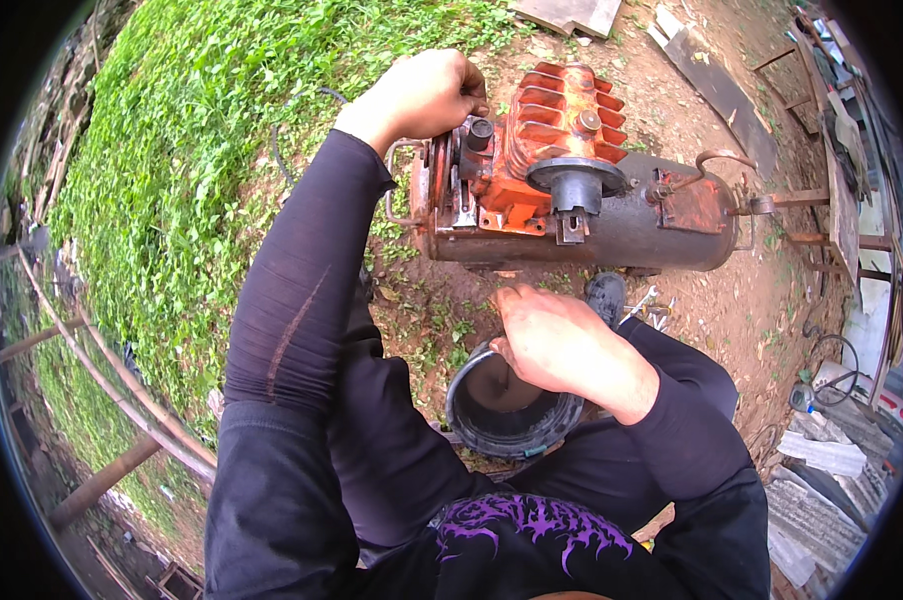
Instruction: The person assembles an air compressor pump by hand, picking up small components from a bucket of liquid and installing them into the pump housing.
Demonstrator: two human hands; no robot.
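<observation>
An orange finned compressor pump (531, 180) sits on top of a dark, rusty cylindrical tank (651, 240) that lies on its side. My left hand (426, 95) reaches to the pump's far left side with its fingers curled down beside a short black cap (480, 133); whatever they grip is hidden. Over a black bucket (461, 420) between my legs hangs my right hand (566, 345), back upward and fingers bent together. I cannot make out what, if anything, is in it. Dark murky liquid (501, 385) shows inside the bucket.
Beside my shoe (604, 295), metal spanners (651, 305) lie on the dirt. A curved pipe handle (726, 160) rises from the tank's right end. Boards (716, 85) lie behind it, and scrap sheets (821, 460) are piled at right. Grass (191, 150) covers the left side.
</observation>
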